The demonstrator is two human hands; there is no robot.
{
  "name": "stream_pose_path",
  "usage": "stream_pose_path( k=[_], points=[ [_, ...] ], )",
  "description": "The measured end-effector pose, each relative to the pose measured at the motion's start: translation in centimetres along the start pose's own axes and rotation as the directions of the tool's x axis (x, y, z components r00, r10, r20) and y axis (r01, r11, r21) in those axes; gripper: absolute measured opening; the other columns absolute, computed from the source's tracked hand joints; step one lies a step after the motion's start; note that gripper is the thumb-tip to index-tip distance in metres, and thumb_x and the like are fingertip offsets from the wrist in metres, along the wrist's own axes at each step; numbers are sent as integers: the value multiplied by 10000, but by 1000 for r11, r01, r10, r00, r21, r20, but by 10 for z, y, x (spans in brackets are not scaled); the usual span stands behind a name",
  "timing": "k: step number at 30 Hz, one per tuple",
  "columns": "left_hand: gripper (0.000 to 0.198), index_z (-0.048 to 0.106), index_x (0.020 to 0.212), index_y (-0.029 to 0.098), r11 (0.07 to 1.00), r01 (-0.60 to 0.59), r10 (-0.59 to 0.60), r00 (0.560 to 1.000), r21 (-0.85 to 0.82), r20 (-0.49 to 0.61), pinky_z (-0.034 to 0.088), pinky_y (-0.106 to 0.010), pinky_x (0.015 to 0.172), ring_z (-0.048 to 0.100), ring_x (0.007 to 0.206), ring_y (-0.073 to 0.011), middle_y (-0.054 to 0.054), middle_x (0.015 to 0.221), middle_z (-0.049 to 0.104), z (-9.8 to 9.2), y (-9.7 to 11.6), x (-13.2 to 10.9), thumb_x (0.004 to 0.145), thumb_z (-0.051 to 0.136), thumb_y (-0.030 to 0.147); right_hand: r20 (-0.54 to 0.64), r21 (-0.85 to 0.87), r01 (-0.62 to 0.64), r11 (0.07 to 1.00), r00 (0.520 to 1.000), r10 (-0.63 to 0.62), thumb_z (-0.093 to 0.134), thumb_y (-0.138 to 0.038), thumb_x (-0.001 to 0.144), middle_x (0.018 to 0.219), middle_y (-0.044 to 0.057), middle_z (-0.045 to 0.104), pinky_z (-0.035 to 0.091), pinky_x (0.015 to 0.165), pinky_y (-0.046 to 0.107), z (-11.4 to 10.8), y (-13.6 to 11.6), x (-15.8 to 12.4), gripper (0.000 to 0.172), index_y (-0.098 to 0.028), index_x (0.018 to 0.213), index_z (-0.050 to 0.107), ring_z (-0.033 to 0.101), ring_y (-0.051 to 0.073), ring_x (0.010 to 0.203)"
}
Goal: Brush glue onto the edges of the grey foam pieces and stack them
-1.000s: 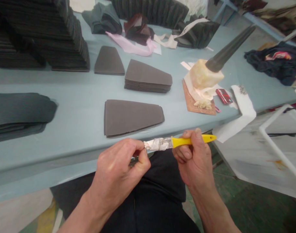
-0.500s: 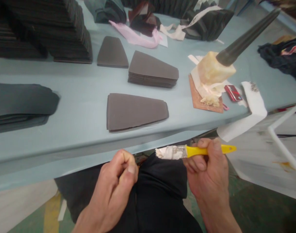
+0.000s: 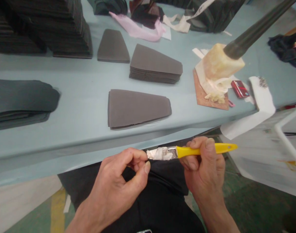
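My right hand grips the yellow handle of a small brush whose bristle end is caked with dried white glue. The brush lies level, below the front edge of the blue-grey table. My left hand is at the glue-caked tip, thumb and fingers curled in a pinch that touches the tip. Both hands hover over my dark-clothed lap. On the table just beyond them lies a thin pile of grey wedge-shaped foam pieces.
A taller pile of grey wedges and a single wedge lie further back. High dark stacks stand at the back left. A yellowish glue block with a dark handle sits on a brown board at right, beside a red object.
My left hand dropped away from the brush tip toward my lap, then came back up to pinch at it. The brush stayed in my right hand, shifting slightly.
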State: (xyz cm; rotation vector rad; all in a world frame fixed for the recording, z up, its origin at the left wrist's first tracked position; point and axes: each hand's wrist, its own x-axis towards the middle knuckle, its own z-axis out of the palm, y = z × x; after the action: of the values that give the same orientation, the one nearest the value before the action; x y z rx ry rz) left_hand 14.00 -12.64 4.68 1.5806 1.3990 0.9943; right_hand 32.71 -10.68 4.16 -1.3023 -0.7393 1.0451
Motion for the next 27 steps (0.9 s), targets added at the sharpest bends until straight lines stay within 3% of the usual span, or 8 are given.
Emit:
stream_pose_path(
  k=[6,11,14,16,20,23,27],
  points=[
    [169,690,767,217,997,-33,36,998,72,-42,479,-130,581,622,543,-48,81,626,674,2,-3,5,913,613,177,4,-39,55,998,998,-55,822,-671,880,623,-55,533,275,432,241,0,0,-2,474,-241,746,671,362,39,436],
    [197,693,759,211,991,-51,60,996,126,-64,468,-125,594,629,545,-38,87,623,679,4,-5,5,924,603,151,28,-77,89,993,996,-87,785,-646,925,546,-62,442,290,442,262,-1,-1,-7,432,-268,743,682,384,70,436],
    [183,706,771,209,993,-23,33,996,114,-85,479,-124,603,640,553,-44,82,629,691,7,-6,5,917,606,165,22,-134,203,970,979,-202,758,-563,979,600,-52,515,365,456,270,-2,2,-13,368,-275,760,696,403,68,428],
    [180,709,765,210,996,16,-6,994,93,-108,480,-123,602,644,557,-47,79,631,696,8,-6,4,910,607,182,88,-156,329,931,944,-318,699,-464,1042,615,-44,558,428,482,278,-3,7,-16,305,-270,807,703,448,80,435],
    [210,684,699,209,991,120,-112,986,61,-126,463,-134,569,611,534,-54,70,605,673,11,-7,4,883,585,227,232,-107,605,789,787,-572,603,-339,1093,632,-41,601,423,468,259,-5,17,-16,268,-210,877,694,441,63,409],
    [210,644,654,208,983,173,-162,974,57,-160,435,-151,540,563,515,-62,66,570,623,15,-7,5,843,573,267,268,-160,643,749,759,-594,603,-324,1088,655,-39,620,435,479,252,-7,22,-17,236,-211,903,697,467,67,429],
    [208,622,621,211,974,216,-198,956,63,-215,430,-170,537,551,507,-72,60,555,607,19,-19,4,796,567,311,401,-196,665,720,725,-560,655,-353,1054,692,-19,677,475,503,274,-21,20,-26,157,-246,958,719,552,107,486]
  ],
)
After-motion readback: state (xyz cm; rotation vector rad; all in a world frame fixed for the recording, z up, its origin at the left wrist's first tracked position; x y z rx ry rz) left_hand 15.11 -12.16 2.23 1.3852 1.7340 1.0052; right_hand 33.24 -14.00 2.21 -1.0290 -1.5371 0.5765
